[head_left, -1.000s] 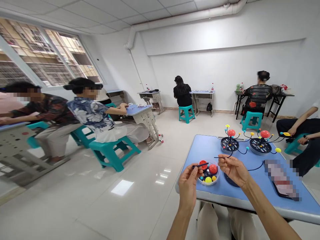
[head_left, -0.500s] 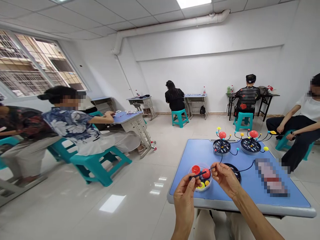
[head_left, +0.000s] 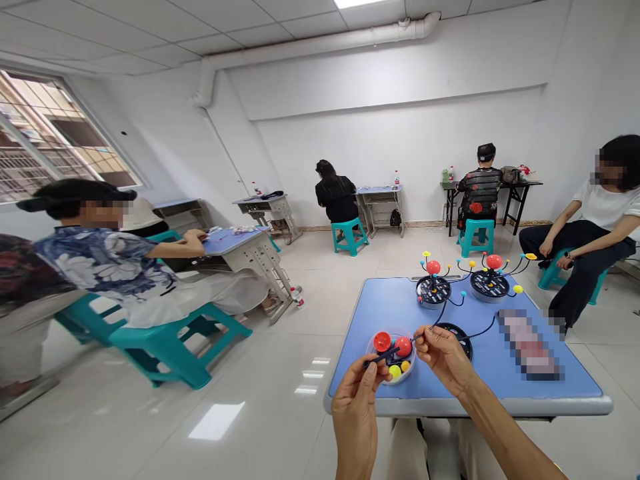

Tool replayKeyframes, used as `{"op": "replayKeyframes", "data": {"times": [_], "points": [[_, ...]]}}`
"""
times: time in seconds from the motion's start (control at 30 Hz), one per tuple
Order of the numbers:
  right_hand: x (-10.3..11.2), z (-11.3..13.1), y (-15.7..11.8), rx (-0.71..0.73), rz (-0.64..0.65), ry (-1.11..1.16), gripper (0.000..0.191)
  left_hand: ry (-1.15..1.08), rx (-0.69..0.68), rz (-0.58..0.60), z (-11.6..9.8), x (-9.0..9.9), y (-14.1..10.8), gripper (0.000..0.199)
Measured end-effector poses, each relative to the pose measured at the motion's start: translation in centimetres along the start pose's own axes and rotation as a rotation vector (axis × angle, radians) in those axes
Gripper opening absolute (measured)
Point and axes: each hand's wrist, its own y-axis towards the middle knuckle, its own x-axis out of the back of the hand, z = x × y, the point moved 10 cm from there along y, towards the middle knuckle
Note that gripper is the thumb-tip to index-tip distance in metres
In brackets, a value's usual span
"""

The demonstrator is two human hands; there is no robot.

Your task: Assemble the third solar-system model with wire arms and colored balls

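Between thumb and fingers, my left hand (head_left: 359, 393) holds a dark rod (head_left: 385, 357) that slants up to the right over a clear bowl (head_left: 371, 345). Red half-shells or balls (head_left: 383, 341) and yellow pieces (head_left: 395, 371) lie in the bowl. My right hand (head_left: 445, 353) pinches the end of a thin black arm (head_left: 440, 319), close to the rod's tip. This arm seems to join a round black base (head_left: 465, 343), partly hidden behind the hand. Two planet models (head_left: 433, 290) (head_left: 490, 285) with red balls and coloured beads stand at the table's back.
The blue table (head_left: 545, 393) has a blurred-out flat object (head_left: 530, 343) at its right. A seated person (head_left: 590, 220) is beyond the right side. Others sit on teal stools (head_left: 175, 347) at the left and by the back wall.
The view has swung slightly right, so the room and table appear further left. Both hands keep their grips, and the rod and thin arm have drawn slightly apart.
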Motion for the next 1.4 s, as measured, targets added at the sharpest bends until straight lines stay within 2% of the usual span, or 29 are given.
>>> {"op": "replayKeyframes", "data": {"times": [0.37,0.73,1.03,1.4], "points": [[0.4,0.6,-0.7,0.086,-0.033,-0.058,0.025,0.005,-0.008,-0.009,-0.2,-0.4,-0.4,0.034],[-1.0,2.0,-1.7,0.2,-0.014,-0.223,0.025,0.058,-0.016,0.017,-0.3,-1.0,-0.5,0.031],[-0.8,2.0,-1.4,0.192,-0.022,-0.22,0.025,0.034,0.014,0.009,0.3,-0.9,-0.2,0.033],[0.1,1.7,-1.2,0.18,-0.069,-0.251,0.026,0.158,-0.014,0.057,-0.2,-1.5,-0.3,0.029]]}}
